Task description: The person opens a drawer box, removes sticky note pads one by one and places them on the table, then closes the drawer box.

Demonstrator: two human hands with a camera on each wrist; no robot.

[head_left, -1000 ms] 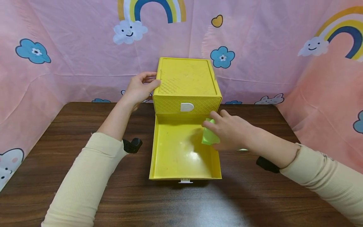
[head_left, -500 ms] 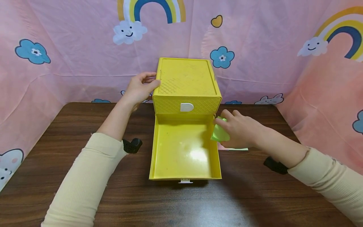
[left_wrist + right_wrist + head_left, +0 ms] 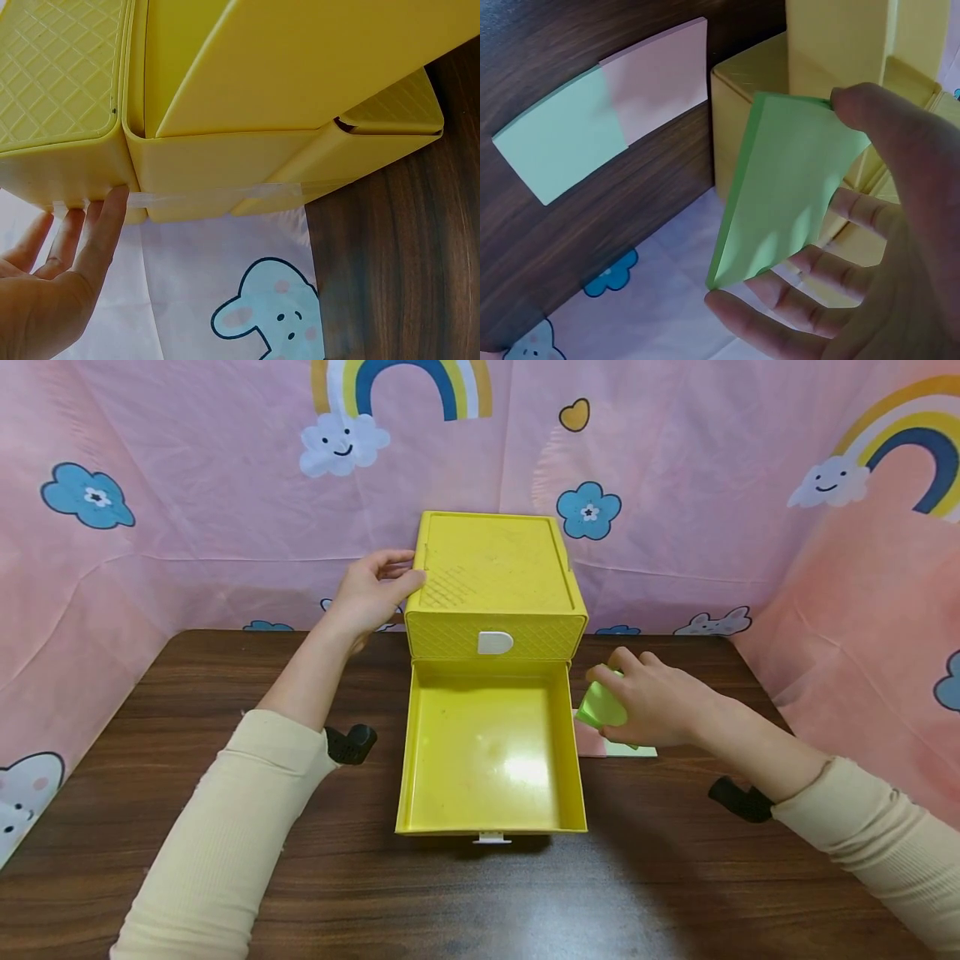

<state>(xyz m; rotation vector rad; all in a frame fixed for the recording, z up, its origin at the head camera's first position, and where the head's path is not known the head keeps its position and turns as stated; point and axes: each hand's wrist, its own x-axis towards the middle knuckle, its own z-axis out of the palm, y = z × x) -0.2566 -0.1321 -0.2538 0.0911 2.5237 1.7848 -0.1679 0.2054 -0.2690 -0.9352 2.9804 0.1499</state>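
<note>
In the head view a yellow drawer box (image 3: 497,556) stands at the back of the table. Its lower drawer (image 3: 465,752) is pulled out, with nothing lying in it. My left hand (image 3: 366,597) touches the box's left side with fairly straight fingers, the thumb at the top edge. My right hand (image 3: 660,700) pinches a bright green sticky note pad (image 3: 780,180) by its edges, thumb against fingers, just right of the drawer. Below that hand, a pink pad (image 3: 660,79) and a pale green pad (image 3: 562,139) lie end to end on the table.
The upper drawer, with its white handle (image 3: 495,643), is closed. Another white handle (image 3: 491,838) sticks out from the open drawer's front. Brown wooden table (image 3: 337,877) surrounds the box. A pink printed cloth (image 3: 675,552) hangs behind and at both sides.
My right hand has carried the bright green sticky note pad rightward, from over the drawer to beside it, uncovering the pink and pale green pads. My left hand stays in place.
</note>
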